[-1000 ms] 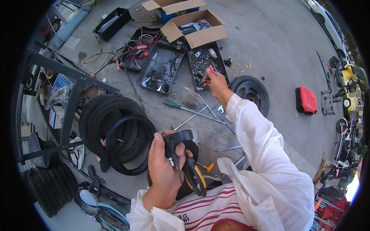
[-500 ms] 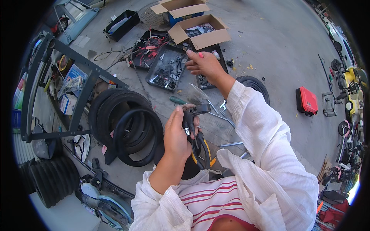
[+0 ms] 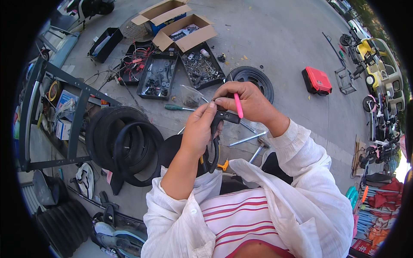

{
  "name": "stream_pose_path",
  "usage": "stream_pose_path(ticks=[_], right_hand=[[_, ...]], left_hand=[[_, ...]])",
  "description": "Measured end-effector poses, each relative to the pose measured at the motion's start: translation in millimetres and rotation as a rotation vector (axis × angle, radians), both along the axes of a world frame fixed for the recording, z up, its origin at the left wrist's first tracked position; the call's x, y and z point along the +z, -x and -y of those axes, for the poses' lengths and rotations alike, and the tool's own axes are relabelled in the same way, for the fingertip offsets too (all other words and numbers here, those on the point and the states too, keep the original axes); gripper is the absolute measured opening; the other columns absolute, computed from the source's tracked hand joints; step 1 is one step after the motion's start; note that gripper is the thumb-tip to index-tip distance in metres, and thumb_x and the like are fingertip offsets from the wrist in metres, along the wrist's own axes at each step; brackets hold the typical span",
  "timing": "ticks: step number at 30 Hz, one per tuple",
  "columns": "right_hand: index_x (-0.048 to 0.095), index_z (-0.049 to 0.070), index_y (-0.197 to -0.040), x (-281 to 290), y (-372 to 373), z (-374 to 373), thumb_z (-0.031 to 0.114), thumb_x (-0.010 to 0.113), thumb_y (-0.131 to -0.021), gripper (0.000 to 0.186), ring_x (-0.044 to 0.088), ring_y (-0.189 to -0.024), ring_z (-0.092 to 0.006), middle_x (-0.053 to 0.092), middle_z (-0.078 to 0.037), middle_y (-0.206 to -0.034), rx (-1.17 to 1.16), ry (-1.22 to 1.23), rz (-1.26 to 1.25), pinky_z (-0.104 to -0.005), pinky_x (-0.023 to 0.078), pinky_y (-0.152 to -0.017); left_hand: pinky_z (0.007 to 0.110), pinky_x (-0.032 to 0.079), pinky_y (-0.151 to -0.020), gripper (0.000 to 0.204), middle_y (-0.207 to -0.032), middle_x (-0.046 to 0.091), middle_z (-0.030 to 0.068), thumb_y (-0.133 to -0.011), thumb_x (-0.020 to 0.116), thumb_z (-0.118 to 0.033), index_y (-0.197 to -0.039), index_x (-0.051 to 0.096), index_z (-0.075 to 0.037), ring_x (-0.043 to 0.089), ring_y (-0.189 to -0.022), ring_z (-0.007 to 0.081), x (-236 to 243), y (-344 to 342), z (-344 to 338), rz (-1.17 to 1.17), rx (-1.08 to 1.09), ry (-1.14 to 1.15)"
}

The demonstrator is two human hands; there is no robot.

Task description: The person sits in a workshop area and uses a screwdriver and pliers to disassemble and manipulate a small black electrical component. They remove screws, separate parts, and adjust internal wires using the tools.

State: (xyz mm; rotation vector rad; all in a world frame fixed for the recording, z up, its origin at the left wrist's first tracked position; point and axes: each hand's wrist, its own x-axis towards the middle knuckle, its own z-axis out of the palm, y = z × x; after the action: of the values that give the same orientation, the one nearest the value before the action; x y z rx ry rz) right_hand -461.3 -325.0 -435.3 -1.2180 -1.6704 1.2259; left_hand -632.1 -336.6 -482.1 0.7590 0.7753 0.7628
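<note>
A: Item one, far left?
B: Metal rack [image 3: 64,112] with small boxes on its shelves; just right of it, a stack of black tyres [image 3: 122,144] lying on the concrete.

A: Above those?
B: Two black trays of small parts [image 3: 157,77], side by side, with open cardboard boxes [image 3: 183,30] behind them. A green-handled screwdriver [image 3: 174,107] lies on the ground below the trays.

A: Centre lot?
B: Left hand [image 3: 200,131], fingers curled and pinched around a black brake lever [image 3: 217,137]. The lever is held in the air in front of the chest, its long blade hanging downward. Beneath it, a yellow-and-black tool [image 3: 221,164], mostly hidden.

A: And the other hand?
B: Right hand [image 3: 245,101], touching the lever's top end. Thumb and fingers are closed together, pinching a slim pink stick [image 3: 237,105] whose lower tip meets the lever body. What kind of tool it is cannot be told.

A: Further right?
B: A single tyre [image 3: 254,77] flat on the ground behind the right hand, chrome wrenches [image 3: 249,138] beneath the wrist, then a red case [image 3: 317,80], well apart. Parked scooters [image 3: 378,56] at the far edge.
</note>
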Motion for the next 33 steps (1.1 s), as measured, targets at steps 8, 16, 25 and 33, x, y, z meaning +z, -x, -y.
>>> stream_pose_path(ticks=[8,16,25,33], right_hand=[[0.070,-0.001,-0.091,-126,-37,-60,0.018,0.072,-0.081,0.021,0.059,-0.071,-0.0108,0.069,-0.007,-0.079,-0.349,0.055,0.054,-0.0268,0.048,-0.067],[0.072,0.009,-0.087,-266,-19,-148,0.019,0.070,-0.077,0.015,0.065,-0.078,-0.0334,0.068,-0.015,-0.082,-0.113,-0.190,0.491,-0.0392,0.050,-0.070],[0.072,0.013,-0.088,-338,-5,-200,0.022,0.066,-0.079,0.014,0.064,-0.080,-0.0319,0.067,-0.012,-0.082,0.028,-0.214,0.495,-0.0431,0.049,-0.068],[0.066,0.014,-0.086,-329,8,-203,0.025,0.062,-0.081,0.013,0.065,-0.079,-0.0306,0.065,-0.009,-0.086,-0.005,-0.326,0.778,-0.0424,0.051,-0.064]], left_hand=[[0.021,0.034,-0.048,0.038,-0.061,0.052,0.0014,-0.101,0.042,-0.033,-0.096,0.062,-0.001,0.043,-0.049,0.0067,-4,-15,23,-0.123,-0.374,-0.122],[0.020,0.036,-0.053,0.033,-0.072,0.056,0.0003,-0.100,0.046,-0.029,-0.097,0.063,-0.001,0.048,-0.059,0.0058,7,2,0,-0.122,-0.278,-0.023],[0.021,0.038,-0.057,0.036,-0.075,0.057,0.0019,-0.099,0.047,-0.032,-0.099,0.063,0.001,0.049,-0.063,0.0064,8,11,-30,-0.189,-0.263,0.061],[0.021,0.038,-0.055,0.035,-0.070,0.056,0.0027,-0.099,0.047,-0.030,-0.103,0.062,0.001,0.049,-0.060,0.0059,5,14,-41,-0.193,-0.239,-0.023]])
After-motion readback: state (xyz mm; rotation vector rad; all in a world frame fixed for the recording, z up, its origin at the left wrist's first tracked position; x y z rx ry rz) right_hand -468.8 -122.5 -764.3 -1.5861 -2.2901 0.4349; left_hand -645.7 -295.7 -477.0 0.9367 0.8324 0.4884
